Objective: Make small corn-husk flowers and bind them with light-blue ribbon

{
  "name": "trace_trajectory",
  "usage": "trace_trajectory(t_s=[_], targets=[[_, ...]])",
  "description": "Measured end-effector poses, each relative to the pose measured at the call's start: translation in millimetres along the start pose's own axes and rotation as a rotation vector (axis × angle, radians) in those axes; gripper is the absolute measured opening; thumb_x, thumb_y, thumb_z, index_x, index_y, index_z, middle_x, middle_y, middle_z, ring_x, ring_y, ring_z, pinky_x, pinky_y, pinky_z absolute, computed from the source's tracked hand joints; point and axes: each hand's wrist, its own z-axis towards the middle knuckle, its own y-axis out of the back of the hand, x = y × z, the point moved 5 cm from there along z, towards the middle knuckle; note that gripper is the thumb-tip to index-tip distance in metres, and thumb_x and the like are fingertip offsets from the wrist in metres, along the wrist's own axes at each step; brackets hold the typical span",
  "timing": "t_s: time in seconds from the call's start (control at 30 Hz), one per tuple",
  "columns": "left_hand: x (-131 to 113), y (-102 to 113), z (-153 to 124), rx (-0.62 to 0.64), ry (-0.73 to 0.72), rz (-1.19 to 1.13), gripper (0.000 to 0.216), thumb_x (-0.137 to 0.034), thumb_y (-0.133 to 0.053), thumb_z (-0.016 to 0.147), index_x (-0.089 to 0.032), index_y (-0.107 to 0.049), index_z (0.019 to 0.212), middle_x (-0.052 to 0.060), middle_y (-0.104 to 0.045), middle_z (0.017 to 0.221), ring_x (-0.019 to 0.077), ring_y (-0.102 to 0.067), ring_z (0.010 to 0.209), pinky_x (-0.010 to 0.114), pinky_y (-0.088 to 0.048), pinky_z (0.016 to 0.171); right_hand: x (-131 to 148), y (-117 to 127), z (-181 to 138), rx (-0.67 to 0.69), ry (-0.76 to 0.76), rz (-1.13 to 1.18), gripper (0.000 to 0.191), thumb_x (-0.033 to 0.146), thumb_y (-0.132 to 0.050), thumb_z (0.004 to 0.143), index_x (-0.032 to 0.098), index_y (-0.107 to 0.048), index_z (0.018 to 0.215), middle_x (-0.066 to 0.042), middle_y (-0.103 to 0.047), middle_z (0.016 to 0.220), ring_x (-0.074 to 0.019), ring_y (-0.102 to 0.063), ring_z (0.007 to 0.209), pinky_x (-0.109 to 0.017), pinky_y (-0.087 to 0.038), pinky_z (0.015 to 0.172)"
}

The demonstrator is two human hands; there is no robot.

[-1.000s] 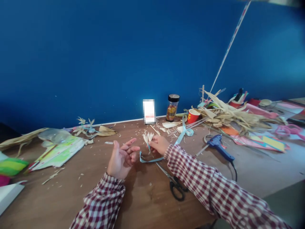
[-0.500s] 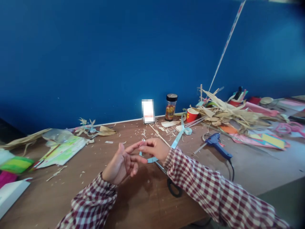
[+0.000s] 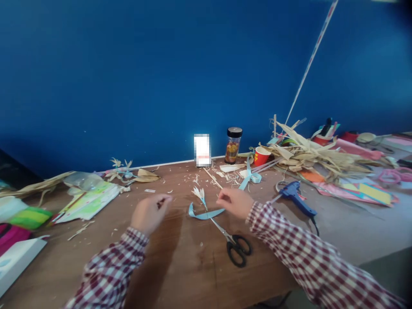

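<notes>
My left hand (image 3: pixel 150 213) hovers over the table at the left of the middle, its fingers curled and pressed together. Whatever it may hold is too small or hidden. Across from it, my right hand (image 3: pixel 236 203) is also closed in a pinch, and its contents cannot be made out. Between the hands lies a small pale husk flower (image 3: pixel 200 195) with a blue-wrapped stem. Just below it a light blue ribbon (image 3: pixel 206 215) curls along the table and runs under my right hand. Black-handled scissors (image 3: pixel 229 238) lie below the ribbon, nearer to me.
A blue glue gun (image 3: pixel 298 198) lies at the right, near dried husks (image 3: pixel 309 154) and a red paper cup (image 3: pixel 262 156). Behind stands a black-lidded jar (image 3: pixel 233 146). Husk flowers (image 3: pixel 120 170) and a painted sheet (image 3: pixel 92 201) are at the left.
My hands were together over the ribbon and have drawn apart, left hand leftward and right hand rightward. My left fingers have curled shut. The husk flower and whole scissors now show.
</notes>
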Motion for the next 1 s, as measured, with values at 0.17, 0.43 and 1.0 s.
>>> trace_trajectory(t_s=[0.17,0.43,1.0], targets=[[-45,-53,-30,0.211,-0.058,-0.221,0.031,-0.045,-0.049,0.072,-0.020,-0.068,0.069,0.003,-0.065,0.060,0.0174,-0.057,0.058,0.024,-0.038,0.056,4,-41,7,0.058,-0.077,-0.216,0.024,0.043,-0.055,0.072,0.021,-0.063,0.068,-0.003,-0.062,0.066,-0.0151,-0.054,0.063,-0.026,-0.035,0.055],[-52,-62,-40,0.235,-0.072,-0.134,0.021,-0.036,-0.051,0.072,-0.025,-0.069,0.077,0.004,-0.066,0.065,0.0176,-0.057,0.063,0.024,-0.037,0.058,0,-59,20,0.121,-0.164,-0.286,0.015,0.026,-0.058,0.067,0.020,-0.065,0.056,-0.006,-0.062,0.058,-0.0173,-0.056,0.059,-0.026,-0.036,0.052],[-53,-56,-27,-0.042,-0.021,-0.346,0.043,-0.039,-0.056,0.070,-0.018,-0.056,0.107,0.010,-0.061,0.098,0.0123,-0.051,0.052,0.029,-0.042,0.059,-13,-31,16,0.131,-0.296,0.857,0.018,0.034,-0.052,0.072,0.017,-0.048,0.067,0.007,-0.038,0.051,-0.0038,-0.029,0.039,-0.015,-0.013,0.036]])
